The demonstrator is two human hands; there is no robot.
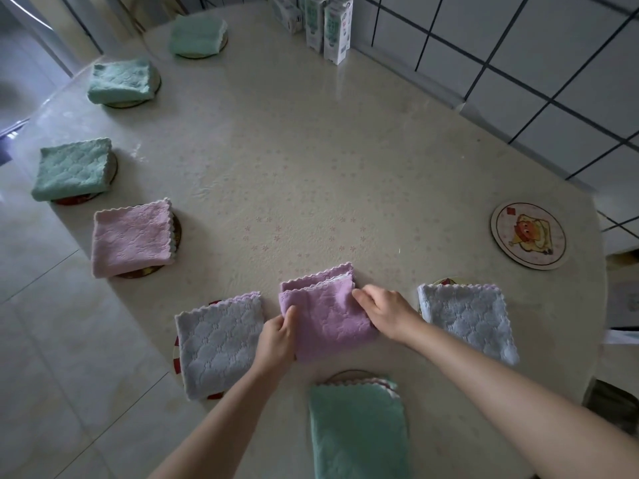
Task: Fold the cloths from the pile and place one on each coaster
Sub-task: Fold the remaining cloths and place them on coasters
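Note:
A folded purple cloth lies on the table near the front edge. My left hand grips its left edge and my right hand pinches its right edge. Folded cloths cover coasters around it: a grey cloth to the left, a grey cloth to the right, a green cloth in front, a pink cloth and several green cloths along the left edge. One round picture coaster at the right lies bare.
Tall white cartons stand at the back against a tiled wall. The table's left edge drops to a tiled floor. A dark object sits beyond the table's right edge.

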